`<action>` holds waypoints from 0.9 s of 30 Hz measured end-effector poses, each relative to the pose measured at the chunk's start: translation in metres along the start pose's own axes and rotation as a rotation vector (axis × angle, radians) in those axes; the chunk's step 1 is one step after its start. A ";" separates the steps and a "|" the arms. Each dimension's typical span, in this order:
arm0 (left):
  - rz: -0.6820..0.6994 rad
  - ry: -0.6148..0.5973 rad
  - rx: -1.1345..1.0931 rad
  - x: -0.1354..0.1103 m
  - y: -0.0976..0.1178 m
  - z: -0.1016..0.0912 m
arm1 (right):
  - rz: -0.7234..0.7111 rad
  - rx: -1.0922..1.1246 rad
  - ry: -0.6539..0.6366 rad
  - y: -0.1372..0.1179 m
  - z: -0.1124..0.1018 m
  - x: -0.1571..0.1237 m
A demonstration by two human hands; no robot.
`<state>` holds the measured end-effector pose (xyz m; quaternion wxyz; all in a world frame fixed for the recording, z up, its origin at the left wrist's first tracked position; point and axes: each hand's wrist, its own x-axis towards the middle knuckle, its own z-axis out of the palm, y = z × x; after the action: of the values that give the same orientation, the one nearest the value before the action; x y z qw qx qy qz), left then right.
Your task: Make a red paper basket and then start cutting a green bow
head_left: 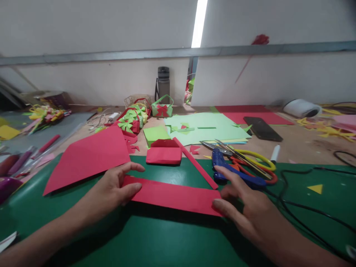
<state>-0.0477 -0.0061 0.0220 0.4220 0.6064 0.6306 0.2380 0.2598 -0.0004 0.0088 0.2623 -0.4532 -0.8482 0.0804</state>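
Observation:
A red paper strip (175, 196) stretches between my two hands above the green mat (155, 237). My left hand (119, 181) pinches its left end, thumb on top and index finger raised. At the right end, my right hand (239, 200) grips the strip between thumb and fingers, its index finger extended towards the blue glue gun (236, 172). Just beyond the strip sits a small red paper box (163, 155). A narrow red paper strip (196, 163) lies slantwise to the right of the box. To the left is a large red paper sheet (91, 157).
Scissors (258, 159) lie by the glue gun, whose black cable (308, 211) crosses the mat's right side. Behind are pale green sheets (205, 128), a phone (263, 128), small paper baskets (130, 120) and a bottle (164, 85). Markers (46, 146) lie at left.

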 end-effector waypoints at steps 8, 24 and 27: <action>-0.106 -0.097 -0.248 -0.005 0.009 0.016 | -0.498 -0.252 0.105 -0.014 0.012 -0.002; 0.931 0.436 0.526 -0.016 0.001 0.011 | -0.398 -0.207 0.171 -0.011 0.015 0.018; 1.051 0.390 0.666 -0.015 0.001 0.022 | -0.418 -0.234 0.143 -0.013 0.016 0.017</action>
<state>-0.0303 -0.0253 0.0142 -0.0834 0.8779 0.3551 0.3102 0.2345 0.0070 0.0065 0.2785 -0.2996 -0.9063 -0.1066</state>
